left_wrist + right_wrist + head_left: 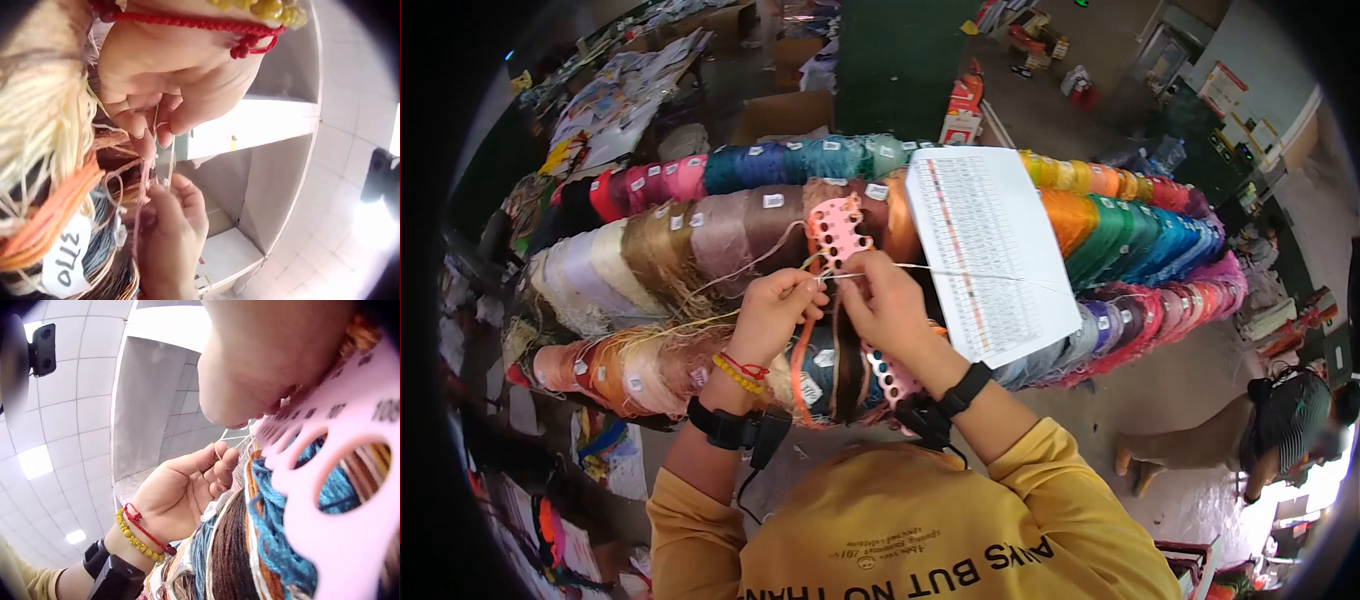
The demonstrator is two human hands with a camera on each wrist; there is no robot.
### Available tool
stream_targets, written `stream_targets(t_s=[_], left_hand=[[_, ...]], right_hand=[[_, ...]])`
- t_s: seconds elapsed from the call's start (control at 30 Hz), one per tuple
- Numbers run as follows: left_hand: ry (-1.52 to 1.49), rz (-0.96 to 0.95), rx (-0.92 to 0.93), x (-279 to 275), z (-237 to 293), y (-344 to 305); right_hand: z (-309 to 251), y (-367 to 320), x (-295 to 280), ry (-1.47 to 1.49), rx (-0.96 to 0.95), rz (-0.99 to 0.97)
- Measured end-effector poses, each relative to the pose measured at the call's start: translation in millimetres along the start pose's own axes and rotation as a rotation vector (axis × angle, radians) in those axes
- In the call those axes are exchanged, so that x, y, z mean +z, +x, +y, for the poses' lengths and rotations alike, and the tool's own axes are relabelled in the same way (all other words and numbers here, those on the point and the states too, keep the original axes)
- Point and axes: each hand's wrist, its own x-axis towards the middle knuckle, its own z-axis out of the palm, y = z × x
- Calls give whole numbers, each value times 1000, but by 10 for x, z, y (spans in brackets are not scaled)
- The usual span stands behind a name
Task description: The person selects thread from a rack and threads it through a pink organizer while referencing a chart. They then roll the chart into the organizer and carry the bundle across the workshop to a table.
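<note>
A pink card with a row of holes (838,228) lies across the bundles of coloured thread, its numbered edge close up in the right wrist view (300,525). My left hand (772,312) pinches pale thread between thumb and fingers at the card's left edge. Beside it, my right hand (890,303) pinches white thread over the card. In the left wrist view the left hand (178,75) is above and the right hand (172,234) below, with thin strands (171,156) between them. The right fingertips are partly hidden in the right wrist view.
Rows of thread bundles (725,228) in many colours surround the hands. A printed chart (995,255) lies on them to the right, a white strand crossing it. A bent-over person (1250,430) is at the far right. Papers (625,95) cover a table at the upper left.
</note>
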Motion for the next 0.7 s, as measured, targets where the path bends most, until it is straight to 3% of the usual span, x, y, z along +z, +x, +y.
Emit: stream_targets(t_s=[0.03, 0.2, 0.37, 0.47, 0.53, 0.6, 0.7], left_hand=[[-89, 30, -22, -80, -14, -20], [-609, 179, -31, -651, 81, -291], [-979, 362, 253, -2355, -358, -685], [-75, 680, -56, -2349, -426, -657], [1017, 406, 17, -1805, -249, -621], [1090, 389, 382, -1011, 110, -559], [722, 240, 280, -572, 281, -443]], right_hand=[[-20, 1, -9, 20, 66, -24], [35, -3, 24, -24, 45, -36], [31, -8, -8, -42, 85, -46], [52, 16, -30, 18, 156, -76], [-15, 49, -110, 136, 244, -92], [-128, 130, -365, 338, 218, -15], [-219, 168, -819, 345, 161, 100]])
